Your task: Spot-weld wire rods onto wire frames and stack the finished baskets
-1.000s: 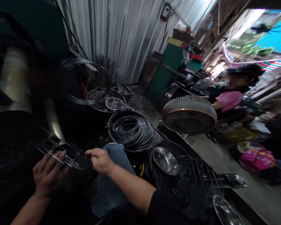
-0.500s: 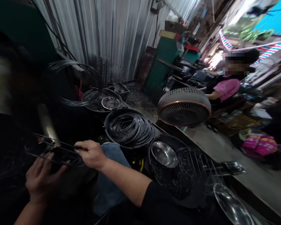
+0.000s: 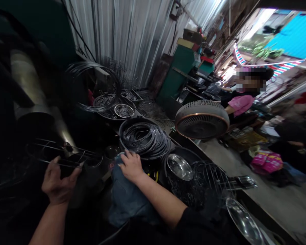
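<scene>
My left hand (image 3: 58, 185) grips a wire frame (image 3: 82, 156) between thumb and fingers. This frame has long parallel wires, short cross wires and rounded ends. It sits right at the end of a metal rod (image 3: 65, 132) on a dark machine; whether they touch I cannot tell. My right hand (image 3: 131, 166) lies with its fingers spread on blue denim (image 3: 132, 200), apparently over my knee. Just beyond that hand, a black tub (image 3: 121, 131) holds a thick coil of wire (image 3: 149, 139).
A steel bowl (image 3: 180, 166) rests in another tub with small metal pieces and wire racks (image 3: 211, 173). A fan (image 3: 202, 119) stands ahead, and a person in pink (image 3: 241, 103) sits beyond it. A large wire coil (image 3: 97, 109) hangs left of the corrugated wall (image 3: 132, 41).
My right hand has let go of the wire frame and moved right onto the denim. My left hand still holds the frame by the rod. The view has shifted somewhat.
</scene>
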Demonstrator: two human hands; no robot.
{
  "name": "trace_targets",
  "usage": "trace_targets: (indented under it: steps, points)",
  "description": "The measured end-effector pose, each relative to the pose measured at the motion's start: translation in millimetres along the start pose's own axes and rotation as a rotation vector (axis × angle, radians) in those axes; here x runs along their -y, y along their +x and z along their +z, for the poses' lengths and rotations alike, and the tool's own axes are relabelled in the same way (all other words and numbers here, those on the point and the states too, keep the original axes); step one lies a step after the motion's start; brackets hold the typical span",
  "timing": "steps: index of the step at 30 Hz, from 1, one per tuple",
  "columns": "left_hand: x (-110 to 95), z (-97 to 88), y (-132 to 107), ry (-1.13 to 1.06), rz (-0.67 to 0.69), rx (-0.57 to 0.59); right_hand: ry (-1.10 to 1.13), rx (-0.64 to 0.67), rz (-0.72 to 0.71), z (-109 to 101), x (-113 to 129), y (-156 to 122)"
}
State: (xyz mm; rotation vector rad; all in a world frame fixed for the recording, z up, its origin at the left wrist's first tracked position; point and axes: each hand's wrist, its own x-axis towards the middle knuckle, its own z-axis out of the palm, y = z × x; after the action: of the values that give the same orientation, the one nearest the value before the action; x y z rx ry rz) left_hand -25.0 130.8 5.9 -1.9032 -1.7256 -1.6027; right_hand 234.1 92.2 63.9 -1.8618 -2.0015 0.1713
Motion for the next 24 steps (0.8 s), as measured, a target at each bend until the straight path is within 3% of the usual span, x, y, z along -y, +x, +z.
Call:
trace_targets:
  steps: [3,6,9,16,24]
  points:
    - [-4,0.2,4,0.009,-0.025,0.031,-0.171,0.109,0.051,8,-17,-14]
    - [-10,-1.6,8,0.042,-0.034,0.046,-0.230,0.137,0.053,10,-14,-13]
    - [-11,-3.5,9,0.062,-0.051,0.039,-0.234,0.143,0.054,9,-8,-7]
    - [-4,-6.7,9,0.029,-0.015,-0.100,-0.211,0.152,0.028,9,-9,-7]
    - [-24,-15.0,14,0.020,-0.072,-0.079,-0.153,0.155,-0.013,13,-4,-5]
